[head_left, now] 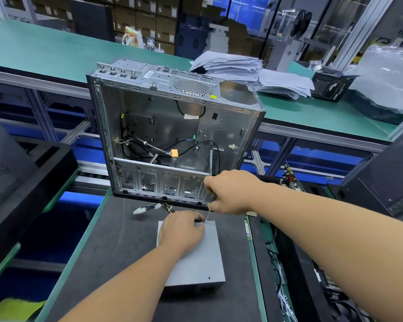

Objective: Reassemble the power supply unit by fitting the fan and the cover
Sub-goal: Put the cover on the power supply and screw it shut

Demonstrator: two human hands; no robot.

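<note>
The power supply unit [196, 259] is a grey metal box lying flat on the dark mat, with its plain cover facing up. A bundle of its wires with white plugs [149, 208] trails out of its far end. My left hand [182, 231] rests on the far part of the cover, fingers curled down near the far edge. My right hand [228, 194] grips a screwdriver [207, 213] whose thin shaft points down to the cover's far edge, just beside my left fingertips. No fan is visible.
An open, empty computer case [172, 135] stands right behind the unit. Stacked papers [254, 73] lie on the green bench beyond. Black equipment [14, 177] sits to the left; circuit boards and cables [289, 263] fill the right side.
</note>
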